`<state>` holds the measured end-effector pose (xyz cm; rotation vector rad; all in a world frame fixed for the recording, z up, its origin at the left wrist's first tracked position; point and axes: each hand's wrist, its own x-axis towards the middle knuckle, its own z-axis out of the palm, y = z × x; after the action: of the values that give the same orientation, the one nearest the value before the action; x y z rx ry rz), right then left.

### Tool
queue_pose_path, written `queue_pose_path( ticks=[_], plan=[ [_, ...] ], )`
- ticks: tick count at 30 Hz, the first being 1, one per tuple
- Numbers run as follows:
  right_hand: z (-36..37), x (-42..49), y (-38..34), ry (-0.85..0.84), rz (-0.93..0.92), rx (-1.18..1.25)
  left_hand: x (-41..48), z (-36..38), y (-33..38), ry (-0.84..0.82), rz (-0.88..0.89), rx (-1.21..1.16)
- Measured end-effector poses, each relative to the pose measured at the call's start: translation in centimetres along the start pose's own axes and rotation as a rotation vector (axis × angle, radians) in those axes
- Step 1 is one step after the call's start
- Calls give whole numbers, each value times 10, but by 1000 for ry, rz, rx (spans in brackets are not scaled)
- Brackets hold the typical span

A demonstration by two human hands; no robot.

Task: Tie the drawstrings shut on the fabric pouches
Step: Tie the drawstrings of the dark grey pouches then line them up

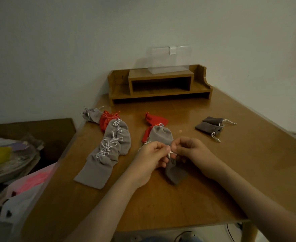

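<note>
A small dark grey pouch (175, 170) hangs just over the table between my hands, its gathered neck up. My left hand (151, 154) and my right hand (191, 149) both pinch its white drawstring (170, 153) at the neck, fingertips almost touching. Behind them lie a light grey pouch (160, 135) and red pouches (154, 119). A row of several light grey pouches (108, 151) with tied white cords lies to the left, with a red pouch (107, 120) at its far end. Two dark grey pouches (211, 125) lie at the right.
A wooden desk shelf (159, 86) stands at the back of the brown table (231, 172), with a clear plastic box (170, 60) on top. Left of the table sits a bowl with cluttered bags (9, 161) and pink plastic.
</note>
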<state>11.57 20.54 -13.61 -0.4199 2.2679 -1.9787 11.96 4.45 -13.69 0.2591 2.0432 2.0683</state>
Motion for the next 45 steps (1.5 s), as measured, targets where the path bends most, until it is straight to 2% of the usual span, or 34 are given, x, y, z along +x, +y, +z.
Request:
queue_pose_path(
  ticks=[3,7,12,16,18,24,29,32,39,45],
  plan=[
    [-1,-1,-2,-17,11,59,-1,-2,7,-47,-83,-85],
    [0,-2,0,14,-67,-7,-1,-2,7,-80,-145,-89],
    [1,-2,3,31,-126,-95,1,0,4,-49,-105,15],
    [0,-1,1,-16,-55,-57,1,0,3,24,-53,-34],
    [0,0,0,-40,-19,-64,-1,0,2,61,-28,14],
    [0,1,0,-47,22,-11,-2,4,0,220,229,419],
    [3,1,1,-15,-32,-69,-1,3,-2,245,315,580],
    [6,2,0,58,-73,-58,-2,4,0,299,338,573],
    [3,2,3,83,-280,-340,-5,7,2,342,393,540],
    [3,-2,-4,-36,-238,-177,-6,7,0,437,633,657]
  ],
)
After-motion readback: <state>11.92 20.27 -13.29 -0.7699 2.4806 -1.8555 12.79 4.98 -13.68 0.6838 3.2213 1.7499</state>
